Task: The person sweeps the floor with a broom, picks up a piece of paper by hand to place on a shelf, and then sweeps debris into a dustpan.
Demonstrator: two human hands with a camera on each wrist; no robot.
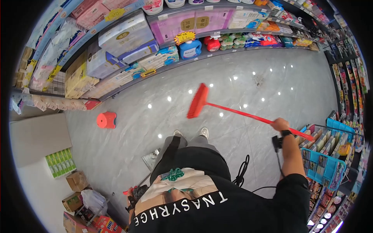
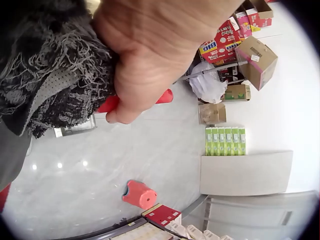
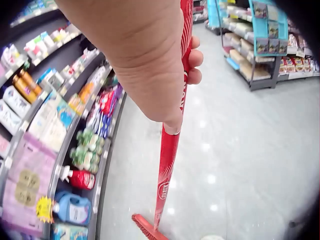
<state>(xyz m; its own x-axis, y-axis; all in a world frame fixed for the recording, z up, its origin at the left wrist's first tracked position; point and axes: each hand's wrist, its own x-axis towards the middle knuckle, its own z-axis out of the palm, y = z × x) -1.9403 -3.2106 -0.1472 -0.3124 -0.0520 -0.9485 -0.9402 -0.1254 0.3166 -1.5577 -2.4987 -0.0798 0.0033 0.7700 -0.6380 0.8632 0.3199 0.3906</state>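
Observation:
My right hand (image 1: 280, 125) curls round the red handle of a broom (image 1: 241, 113). The broom's red head (image 1: 197, 101) is out over the grey floor ahead of my shoes, bristles toward the left. In the right wrist view the thumb lies along the broom handle (image 3: 168, 165) and the fingers wrap its far side. Low at my left side, my left hand (image 2: 145, 55) grips a red handle (image 2: 165, 96), mostly covered by the hand. A dustpan (image 1: 150, 158) lies beside my left leg, below that hand. Dark fringed cloth (image 2: 75, 65) bunches against the left hand.
A red stool (image 1: 106, 120) stands on the floor at left. Shelves (image 1: 233, 48) of packaged goods curve along the front; a blue-basket rack (image 1: 324, 167) is close by my right arm. Cardboard boxes (image 1: 77, 181) and a white bag (image 1: 94, 200) sit at lower left. A black cable (image 1: 241, 171) hangs near my right side.

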